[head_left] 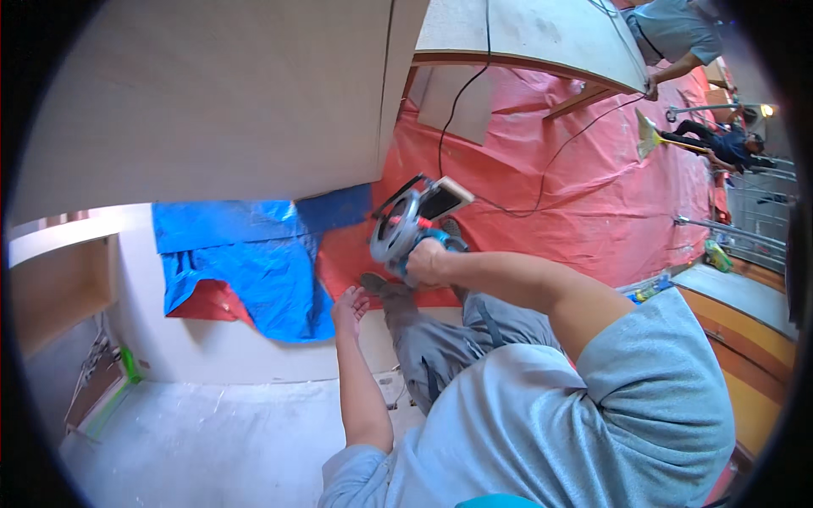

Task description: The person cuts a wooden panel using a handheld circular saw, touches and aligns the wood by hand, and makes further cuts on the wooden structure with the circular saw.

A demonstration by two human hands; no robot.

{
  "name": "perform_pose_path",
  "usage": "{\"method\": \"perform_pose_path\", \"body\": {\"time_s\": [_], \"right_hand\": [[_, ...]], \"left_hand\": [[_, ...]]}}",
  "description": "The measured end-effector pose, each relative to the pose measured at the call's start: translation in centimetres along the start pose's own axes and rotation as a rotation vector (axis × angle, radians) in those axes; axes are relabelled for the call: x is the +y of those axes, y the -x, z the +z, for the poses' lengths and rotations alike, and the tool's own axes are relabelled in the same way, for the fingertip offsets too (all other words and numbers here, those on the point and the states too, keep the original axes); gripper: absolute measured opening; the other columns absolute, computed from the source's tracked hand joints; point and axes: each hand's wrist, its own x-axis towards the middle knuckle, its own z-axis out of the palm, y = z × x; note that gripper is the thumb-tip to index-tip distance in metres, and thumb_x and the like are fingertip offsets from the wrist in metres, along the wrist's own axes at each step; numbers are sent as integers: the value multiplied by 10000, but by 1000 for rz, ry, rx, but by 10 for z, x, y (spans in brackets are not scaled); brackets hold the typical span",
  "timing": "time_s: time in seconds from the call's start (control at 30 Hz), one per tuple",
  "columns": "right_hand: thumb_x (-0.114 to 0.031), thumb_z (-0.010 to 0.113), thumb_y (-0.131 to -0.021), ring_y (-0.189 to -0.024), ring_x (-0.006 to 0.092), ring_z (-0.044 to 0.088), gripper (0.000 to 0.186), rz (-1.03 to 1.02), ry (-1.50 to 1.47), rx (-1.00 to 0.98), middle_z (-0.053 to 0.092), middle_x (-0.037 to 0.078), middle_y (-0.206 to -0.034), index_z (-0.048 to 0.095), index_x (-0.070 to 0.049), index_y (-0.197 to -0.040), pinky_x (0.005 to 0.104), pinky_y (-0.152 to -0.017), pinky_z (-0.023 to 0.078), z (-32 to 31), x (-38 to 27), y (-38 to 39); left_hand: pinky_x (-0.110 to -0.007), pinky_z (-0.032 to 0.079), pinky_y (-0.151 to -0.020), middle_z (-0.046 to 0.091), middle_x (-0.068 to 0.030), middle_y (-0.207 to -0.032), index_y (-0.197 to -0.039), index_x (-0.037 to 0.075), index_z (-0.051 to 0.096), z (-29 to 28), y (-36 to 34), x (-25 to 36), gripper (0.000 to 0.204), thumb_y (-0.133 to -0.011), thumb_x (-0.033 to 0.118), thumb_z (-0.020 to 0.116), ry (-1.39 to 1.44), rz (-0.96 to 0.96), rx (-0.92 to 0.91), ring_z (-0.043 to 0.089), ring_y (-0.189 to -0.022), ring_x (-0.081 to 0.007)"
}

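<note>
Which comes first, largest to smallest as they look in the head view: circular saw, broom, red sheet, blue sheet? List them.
1. The red sheet
2. The blue sheet
3. The circular saw
4. The broom, though it is farther from the camera

Wrinkled red plastic sheeting (584,169) covers the floor at my two o'clock, where a small yellowish light (767,111), probably a lamp, glows. Around nine, blue plastic sheeting (279,292) hangs against a smooth white wall (140,288), beside an open pale-wood shelf (68,279).
</note>
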Motion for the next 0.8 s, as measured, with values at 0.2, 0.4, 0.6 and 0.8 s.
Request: {"method": "perform_pose_path", "body": {"time_s": [0.2,0.4,0.6,0.8], "right_hand": [[-246,730,-854,-1039,263,776,203,194,-76,106,809,82,-1072,833,-147,-998,416,-853,613,-8,76,66],[-210,674,-795,-875,353,784,222,467,-274,305,794,190,-919,821,-64,-875,487,-790,624,38,138,139],[-211,624,-887,-1084,399,743,351,725,-639,283,769,228,-1133,752,-77,-1186,502,-957,588,69,159,211],[-253,688,-856,-1118,399,708,356,919,-765,432,743,231,-1158,750,-45,-1137,503,-972,558,183,194,256]], "left_hand": [[-329,596,-643,750,-151,-956,-1237,-10,661,-40,37,3,343,-1020,251,617,-128,72,211,698,-720,-202],[-357,432,-404,574,-53,-646,-832,77,635,-46,55,-45,90,-905,118,669,-334,220,267,547,-454,-191],[-344,566,-500,627,-35,-723,-1110,54,752,-34,74,-58,185,-954,129,686,-312,119,298,597,-551,-146],[-315,572,-531,687,-60,-761,-1058,44,759,41,80,15,175,-1006,196,691,-336,427,79,676,-626,-158]]}}
